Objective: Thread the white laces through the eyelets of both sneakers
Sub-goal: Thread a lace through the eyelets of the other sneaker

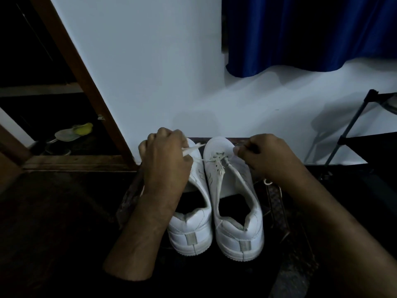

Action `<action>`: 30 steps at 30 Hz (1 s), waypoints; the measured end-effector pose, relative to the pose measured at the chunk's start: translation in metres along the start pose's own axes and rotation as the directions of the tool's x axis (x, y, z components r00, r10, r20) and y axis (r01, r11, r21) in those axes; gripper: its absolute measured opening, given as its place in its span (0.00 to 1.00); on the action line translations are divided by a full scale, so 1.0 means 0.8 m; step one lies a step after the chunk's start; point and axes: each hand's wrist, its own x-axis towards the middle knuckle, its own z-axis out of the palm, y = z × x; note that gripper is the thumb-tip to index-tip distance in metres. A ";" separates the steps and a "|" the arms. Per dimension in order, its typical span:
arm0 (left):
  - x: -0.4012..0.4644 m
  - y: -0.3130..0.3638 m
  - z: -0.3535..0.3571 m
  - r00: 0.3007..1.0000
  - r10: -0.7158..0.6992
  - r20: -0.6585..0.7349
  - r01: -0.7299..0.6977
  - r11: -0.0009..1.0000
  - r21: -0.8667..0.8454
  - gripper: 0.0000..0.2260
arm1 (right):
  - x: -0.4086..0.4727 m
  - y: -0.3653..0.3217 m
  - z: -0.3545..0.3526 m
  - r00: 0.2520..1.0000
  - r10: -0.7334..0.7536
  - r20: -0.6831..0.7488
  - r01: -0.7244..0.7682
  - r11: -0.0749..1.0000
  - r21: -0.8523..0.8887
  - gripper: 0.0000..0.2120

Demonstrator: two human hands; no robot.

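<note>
Left hand (165,155) pinches lace (192,149) at 11 o'clock of right sneaker (233,194); right hand (266,157) pinches other end, 1 o'clock.

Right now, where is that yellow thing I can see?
In the head view, the yellow object lies far left, low in the dark doorway beside a pale shoe, left of the left hand.

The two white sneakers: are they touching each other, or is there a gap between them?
Touching. In the head view the left sneaker and the right sneaker press side against side along their inner edges; no floor shows between them at the middle.
</note>
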 end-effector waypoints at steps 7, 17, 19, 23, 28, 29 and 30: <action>-0.029 0.058 -0.024 0.974 0.094 0.207 0.119 0.562 -0.819 0.13 | -0.015 -0.047 -0.019 0.989 -0.144 0.024 0.071 0.622 0.780 0.07; -0.034 0.072 -0.007 0.897 0.109 0.429 0.385 0.282 -0.878 0.17 | -0.020 -0.050 -0.033 0.987 -0.158 0.028 0.019 0.290 0.957 0.10; -0.029 0.062 -0.008 0.911 0.057 0.408 0.381 0.262 -0.887 0.12 | -0.016 -0.045 -0.036 0.998 -0.067 0.002 0.018 0.285 0.958 0.09; -0.025 0.055 -0.016 0.928 0.066 0.368 0.341 0.256 -0.905 0.07 | -0.009 -0.038 -0.038 0.999 0.035 -0.017 0.011 0.171 0.985 0.08; -0.034 0.069 -0.005 0.895 0.256 0.367 0.256 0.379 -0.889 0.25 | -0.014 -0.049 -0.024 0.988 -0.132 0.079 -0.062 0.129 0.990 0.10; -0.034 0.069 -0.005 0.903 0.244 0.355 0.248 0.379 -0.892 0.28 | -0.015 -0.048 -0.025 0.980 -0.169 0.107 -0.083 0.141 0.986 0.10; -0.032 0.067 -0.004 0.912 0.218 0.346 0.252 0.366 -0.896 0.29 | -0.015 -0.046 -0.026 0.970 -0.202 0.135 -0.102 0.164 0.981 0.10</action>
